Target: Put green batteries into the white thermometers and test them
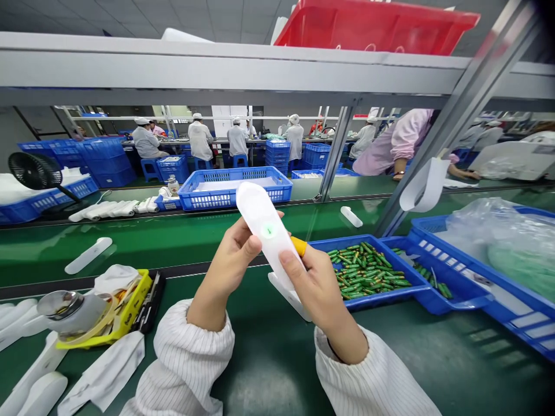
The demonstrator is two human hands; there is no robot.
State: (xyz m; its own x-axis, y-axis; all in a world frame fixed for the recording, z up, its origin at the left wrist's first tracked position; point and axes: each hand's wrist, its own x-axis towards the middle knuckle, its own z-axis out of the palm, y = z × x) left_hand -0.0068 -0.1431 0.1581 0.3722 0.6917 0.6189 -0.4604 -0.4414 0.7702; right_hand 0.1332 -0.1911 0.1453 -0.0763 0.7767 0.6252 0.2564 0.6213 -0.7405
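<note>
Both my hands hold up a long white plastic device with a small green light glowing on its face. My left hand grips its left side, thumb on the front. My right hand grips the lower right side, thumb on the front, with a yellow finger cot on one finger. A second white piece shows under the device, below my right hand. Both sleeves are white with fine stripes.
A blue tray of green batteries lies right of my hands, larger blue crates beyond it. White device shells lie on the green belt. A yellow tray with a metal-capped bottle stands left. Other workers sit behind.
</note>
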